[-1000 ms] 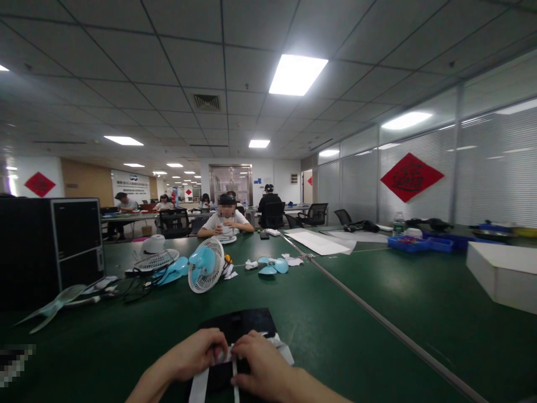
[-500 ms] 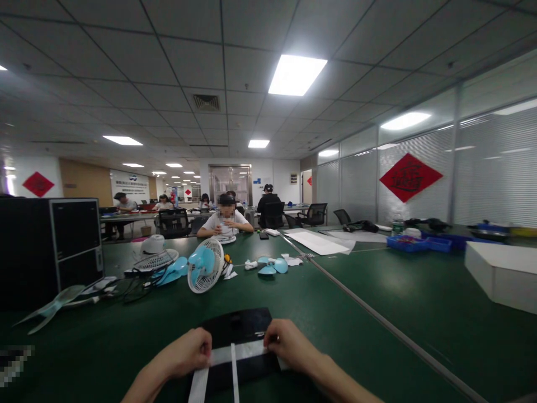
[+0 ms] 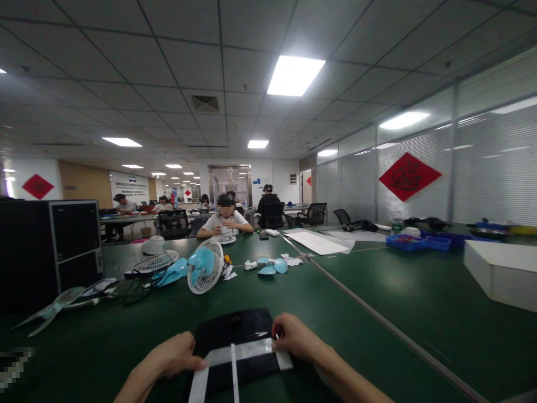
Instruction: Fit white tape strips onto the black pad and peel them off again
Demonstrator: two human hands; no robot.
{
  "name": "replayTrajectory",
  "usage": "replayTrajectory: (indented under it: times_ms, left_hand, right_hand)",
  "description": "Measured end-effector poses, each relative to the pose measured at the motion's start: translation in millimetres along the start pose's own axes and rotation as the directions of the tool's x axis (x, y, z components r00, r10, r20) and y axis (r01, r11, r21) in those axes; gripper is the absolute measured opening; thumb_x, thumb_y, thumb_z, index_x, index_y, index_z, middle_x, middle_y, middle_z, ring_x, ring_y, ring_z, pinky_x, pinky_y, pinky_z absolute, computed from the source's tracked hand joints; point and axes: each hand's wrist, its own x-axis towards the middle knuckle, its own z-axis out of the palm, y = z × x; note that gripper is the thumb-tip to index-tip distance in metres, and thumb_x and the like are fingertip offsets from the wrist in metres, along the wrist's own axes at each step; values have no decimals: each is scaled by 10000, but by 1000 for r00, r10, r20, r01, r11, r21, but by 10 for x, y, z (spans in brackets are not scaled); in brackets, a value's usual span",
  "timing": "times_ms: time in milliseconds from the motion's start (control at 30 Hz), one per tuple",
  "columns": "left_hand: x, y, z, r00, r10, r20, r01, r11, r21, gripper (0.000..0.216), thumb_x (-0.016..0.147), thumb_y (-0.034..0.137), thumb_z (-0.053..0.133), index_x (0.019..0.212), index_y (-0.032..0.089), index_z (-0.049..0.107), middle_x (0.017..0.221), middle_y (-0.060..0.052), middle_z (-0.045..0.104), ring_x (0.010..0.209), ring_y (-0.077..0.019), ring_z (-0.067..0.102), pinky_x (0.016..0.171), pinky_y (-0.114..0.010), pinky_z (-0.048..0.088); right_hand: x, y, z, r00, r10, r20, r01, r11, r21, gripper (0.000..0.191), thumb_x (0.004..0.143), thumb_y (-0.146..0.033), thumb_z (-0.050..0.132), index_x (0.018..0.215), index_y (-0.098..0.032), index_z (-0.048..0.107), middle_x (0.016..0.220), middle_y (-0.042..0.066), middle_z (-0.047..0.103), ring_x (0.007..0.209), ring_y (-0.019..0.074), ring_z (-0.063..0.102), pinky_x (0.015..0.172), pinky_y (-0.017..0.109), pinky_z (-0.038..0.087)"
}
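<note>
Black pad (image 3: 239,333): matt, smooth. White strips (image 3: 243,354): paper-like, slight sheen. Table (image 3: 377,291): green, matt mat surface.

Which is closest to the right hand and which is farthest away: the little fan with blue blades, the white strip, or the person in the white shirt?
1. The white strip: touching the right hand, lying across the black pad.
2. The fan with blue blades: mid-table, ahead and to the left.
3. The person in the white shirt: seated at the table's far end.
</note>
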Motion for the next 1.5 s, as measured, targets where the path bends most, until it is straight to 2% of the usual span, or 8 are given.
replayTrajectory:
  times_ms: [267, 433, 567, 667, 733, 1167, 1367, 1500]
  left_hand:
    - [-72, 48, -53, 997, -1, 74, 8, 995, -95, 352, 571, 495, 649, 715, 209, 503, 592, 36, 536, 514, -117, 458, 462, -235, 311]
    - [-47, -117, -129, 984, 109, 141, -85, 983, -164, 305, 590, 467, 630, 694, 196, 536, 580, 31, 533, 516, -121, 478, 484, -237, 333]
    - [59, -373, -213, 998, 54, -35, -59, 986, -153, 307, 673, 482, 560, 761, 189, 542, 689, -3, 594, 637, -157, 560, 562, -253, 388]
    - [162, -550, -248, 970, -69, -231, 69, 998, -8, 240, 713, 426, 552, 767, 193, 529, 860, -45, 649, 804, -195, 602, 650, -270, 411]
    - [216, -628, -255, 953, -96, -289, 113, 993, 44, 183, 758, 375, 524, 777, 193, 526, 904, -63, 659, 831, -197, 613, 667, -271, 407]
    - [280, -684, -206, 952, -98, -290, 118, 992, 49, 194, 867, 306, 405, 862, 180, 553, 965, -104, 668, 848, -217, 636, 670, -288, 442]
    - [268, -657, -202, 947, -103, -304, 136, 987, 90, 193, 867, 301, 398, 846, 185, 551, 973, -100, 671, 857, -213, 636, 665, -281, 426]
    - [324, -705, -184, 942, -94, -322, 136, 984, 111, 186, 861, 306, 414, 831, 188, 555, 943, -96, 675, 837, -213, 637, 659, -286, 415]
  right_hand:
    - [120, 184, -73, 990, -61, 128, 43, 989, 144, 231, 611, -170, 702, 842, -166, 713, 768, -2, 674, 705, 137, 587, 596, 209, 422]
    - [282, 214, -50, 998, -63, -9, 64, 993, 97, 168, 685, -135, 600, 813, -147, 707, 726, 9, 669, 669, 133, 592, 586, 216, 419]
    - [384, -43, 31, 984, -144, -109, 144, 990, -7, 218, 719, -166, 596, 911, -159, 699, 844, 32, 678, 757, 144, 607, 669, 228, 444]
    - [454, -293, 122, 960, -272, -62, 265, 959, -102, 312, 710, -213, 642, 1018, -188, 684, 974, 45, 661, 868, 164, 605, 758, 243, 454]
    - [514, -423, 188, 943, -331, -16, 324, 932, -160, 346, 720, -249, 649, 1061, -200, 675, 1014, 50, 651, 918, 178, 597, 802, 258, 448]
    - [756, -599, 343, 941, -336, 36, 332, 902, -275, 304, 735, -254, 661, 1032, -201, 699, 1001, 57, 695, 956, 214, 608, 808, 282, 452]
    - [747, -588, 347, 940, -342, 1, 330, 907, -261, 237, 742, -252, 658, 969, -212, 713, 963, 45, 710, 922, 205, 613, 796, 267, 445]
    - [731, -501, 254, 942, -320, -102, 289, 927, -238, 217, 743, -260, 647, 944, -209, 713, 952, 45, 708, 923, 204, 608, 808, 260, 429]
